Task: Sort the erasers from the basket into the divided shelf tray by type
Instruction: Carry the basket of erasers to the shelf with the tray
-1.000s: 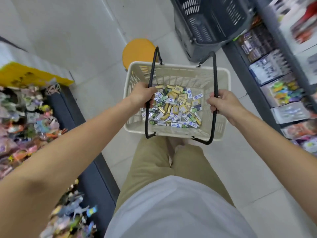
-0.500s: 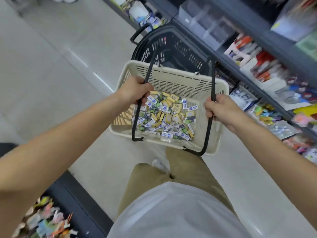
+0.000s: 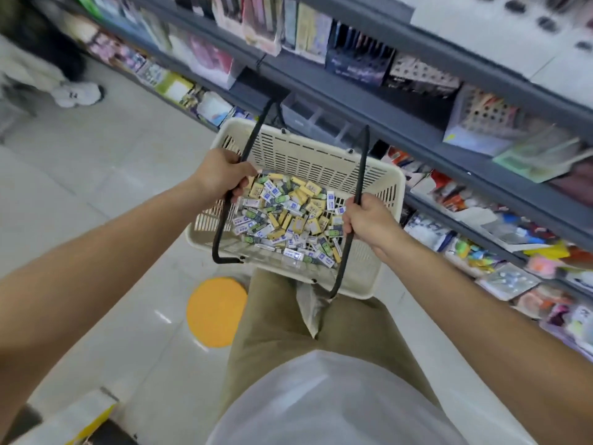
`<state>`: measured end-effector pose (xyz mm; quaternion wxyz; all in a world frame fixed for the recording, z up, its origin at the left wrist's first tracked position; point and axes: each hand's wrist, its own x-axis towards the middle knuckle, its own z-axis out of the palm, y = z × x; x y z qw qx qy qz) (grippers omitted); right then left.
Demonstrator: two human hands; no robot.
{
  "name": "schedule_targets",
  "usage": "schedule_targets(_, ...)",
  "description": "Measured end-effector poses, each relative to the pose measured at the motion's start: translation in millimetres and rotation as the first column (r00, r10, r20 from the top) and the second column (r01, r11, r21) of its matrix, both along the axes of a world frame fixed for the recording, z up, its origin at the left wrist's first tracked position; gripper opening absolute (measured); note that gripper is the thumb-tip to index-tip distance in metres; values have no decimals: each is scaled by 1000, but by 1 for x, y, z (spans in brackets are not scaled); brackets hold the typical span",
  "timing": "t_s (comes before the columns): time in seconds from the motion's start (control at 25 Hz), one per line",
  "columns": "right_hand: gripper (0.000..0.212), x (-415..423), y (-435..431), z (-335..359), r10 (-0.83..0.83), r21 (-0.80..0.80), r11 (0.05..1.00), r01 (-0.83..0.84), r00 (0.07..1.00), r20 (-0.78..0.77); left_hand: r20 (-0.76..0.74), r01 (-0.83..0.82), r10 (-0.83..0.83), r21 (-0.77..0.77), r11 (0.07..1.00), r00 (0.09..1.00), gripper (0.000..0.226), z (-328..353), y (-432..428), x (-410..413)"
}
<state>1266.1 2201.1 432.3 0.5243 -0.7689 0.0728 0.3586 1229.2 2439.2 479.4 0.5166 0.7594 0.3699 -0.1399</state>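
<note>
Erasers (image 3: 285,216) heaped, types mixed, in cream basket (image 3: 308,155). Left hand (image 3: 221,175) and right hand (image 3: 369,220) each wrapped round a black handle (image 3: 361,168), basket hanging between them. Divided shelf tray (image 3: 317,118) lies straight ahead, just beyond basket's far wall; neither hand free.

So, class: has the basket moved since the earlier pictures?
Yes. The basket has swung toward the shelf; the orange stool, earlier beyond it, now lies short of it.

We record the basket (image 3: 308,159) as cream plastic with matt, slotted walls. Its handles (image 3: 361,168) look like smooth black plastic. The erasers (image 3: 288,216) wear printed paper sleeves. The floor (image 3: 96,194) tiles are glossy and reflective. The trousers (image 3: 276,319) are matt woven cloth.
</note>
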Motion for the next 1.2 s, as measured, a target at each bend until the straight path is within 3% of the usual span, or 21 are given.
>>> schedule_targets(0.32,25,40,54,-50,-88,-52,995,87,996,-21,-77,122,-121,6,993,990,22,-59,55,88)
schedule_targets(0.56,16,48,85,-101,-202,-171,969,179,971,-127,-213,140,-173,-160,977,962,21,-129,85,112)
schedule_targets(0.72,13,45,90,-140,-259,-293,930,222,961,-93,-281,119,-185,-235,965,942,17,-170,97,113)
schedule_targets(0.88,16,35,92,-178,-411,-299,884,360,902,-132,-258,231,-284,-217,948,923,22,-206,119,118)
schedule_targets(1.0,11,31,87,-203,-409,-336,874,352,905,-115,-219,277,-315,-185,943,924,22,-231,129,122)
schedule_targets(1.2,23,27,57,-228,-390,-494,813,308,918,-68,-174,357,-352,-6,934,920,12,-258,165,126)
